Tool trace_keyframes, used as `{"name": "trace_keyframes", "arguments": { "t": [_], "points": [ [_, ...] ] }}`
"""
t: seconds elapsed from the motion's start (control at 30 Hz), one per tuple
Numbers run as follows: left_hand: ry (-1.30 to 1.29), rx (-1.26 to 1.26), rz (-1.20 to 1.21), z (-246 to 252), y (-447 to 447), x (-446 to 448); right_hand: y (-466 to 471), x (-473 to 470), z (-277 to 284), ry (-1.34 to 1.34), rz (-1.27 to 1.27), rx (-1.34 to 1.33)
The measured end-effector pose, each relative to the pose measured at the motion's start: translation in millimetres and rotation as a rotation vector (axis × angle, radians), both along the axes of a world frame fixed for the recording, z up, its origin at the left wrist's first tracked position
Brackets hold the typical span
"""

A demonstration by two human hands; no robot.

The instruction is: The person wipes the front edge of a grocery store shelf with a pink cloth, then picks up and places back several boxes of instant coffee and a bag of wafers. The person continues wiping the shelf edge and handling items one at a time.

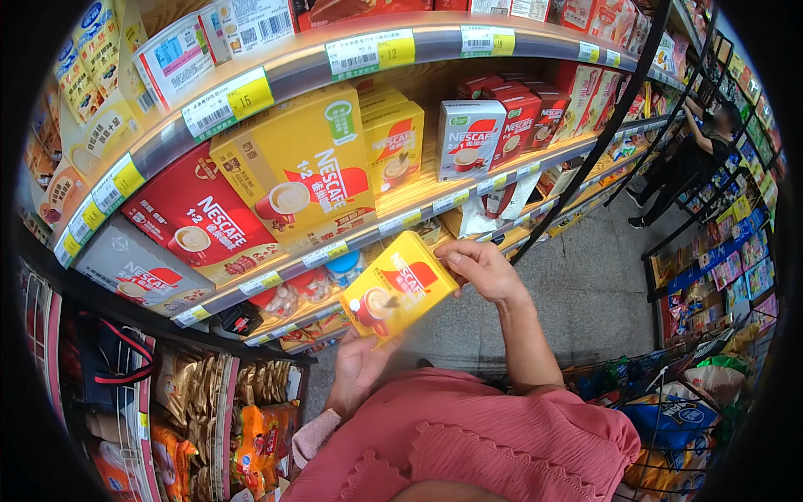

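Observation:
A yellow Nescafé coffee box (pixel 401 285) is held between both hands in front of the shelf, tilted, its printed front facing up. My left hand (pixel 361 364) holds its lower left end, with the fingers partly hidden beneath it. At the upper right edge, the fingers and thumb of my right hand (pixel 480 270) grip the box. Behind it on the shelf stand a large yellow Nescafé box (pixel 295 169), smaller yellow boxes (pixel 395 147), a large red box (pixel 204 219) and a grey one (pixel 141 270). A white Nescafé box (pixel 469 141) stands beside small red boxes (pixel 517 125).
The shelf edge (pixel 351 241) with price tags curves close before me. Lower left are racks of packaged snacks (pixel 263 445). A wire basket of bagged goods (pixel 671 420) stands at lower right. Further along the tiled aisle (pixel 583 263), a person in dark clothes (pixel 696 150) reaches toward the shelves.

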State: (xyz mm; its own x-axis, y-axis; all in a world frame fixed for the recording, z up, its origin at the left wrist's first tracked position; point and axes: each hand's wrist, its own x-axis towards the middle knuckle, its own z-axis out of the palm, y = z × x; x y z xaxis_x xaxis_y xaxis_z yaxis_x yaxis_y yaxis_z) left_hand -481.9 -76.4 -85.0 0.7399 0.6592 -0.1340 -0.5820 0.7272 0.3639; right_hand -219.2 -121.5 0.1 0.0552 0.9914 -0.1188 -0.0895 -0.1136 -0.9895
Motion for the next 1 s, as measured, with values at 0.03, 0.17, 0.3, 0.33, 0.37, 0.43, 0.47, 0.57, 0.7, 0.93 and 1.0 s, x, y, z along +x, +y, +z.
{"name": "trace_keyframes", "arguments": {
  "t": [0.03, 0.17, 0.3, 0.33, 0.37, 0.43, 0.47, 0.57, 0.7, 0.93, 1.0],
  "points": [
    [-0.009, -0.022, 0.019, -2.9, 0.5, -0.2, -1.4, -1.5, 3.2, -0.021, 0.003, 0.011],
    [0.014, 0.078, 0.014, 2.0, -3.6, 3.3, -1.2, -14.6, 6.1, -0.03, 0.021, 0.095],
    [0.082, 0.129, 0.007, 5.5, -8.3, 7.9, 5.6, -27.7, 22.1, -0.119, 0.019, 0.145],
    [0.101, 0.124, 0.0, 4.1, -8.5, 7.5, 6.8, -28.4, 28.3, -0.193, 0.0, 0.142],
    [0.114, 0.134, -0.019, 5.4, -8.2, 7.4, 8.3, -28.3, 33.8, -0.267, -0.019, 0.14],
    [0.136, 0.156, -0.059, 7.7, -8.5, 7.4, 11.3, -24.5, 43.0, -0.31, -0.034, 0.189],
    [0.137, 0.146, -0.072, 8.2, -8.6, 6.1, 12.6, -22.1, 48.7, -0.331, -0.041, 0.214],
    [0.138, 0.117, -0.09, 6.5, -7.4, 0.2, 16.9, -12.1, 74.0, -0.647, -0.118, 0.402],
    [0.124, 0.104, -0.091, 5.7, -5.5, -3.6, 34.6, 9.4, 102.6, -0.935, -0.185, 0.555],
    [0.148, 0.121, -0.094, 4.8, -2.9, -9.6, 74.6, 28.0, 144.2, -0.993, -0.073, 0.643],
    [0.164, 0.119, -0.086, 9.4, -3.3, -10.9, 90.3, 30.5, 143.8, -0.999, -0.041, 0.636]
  ]
}}
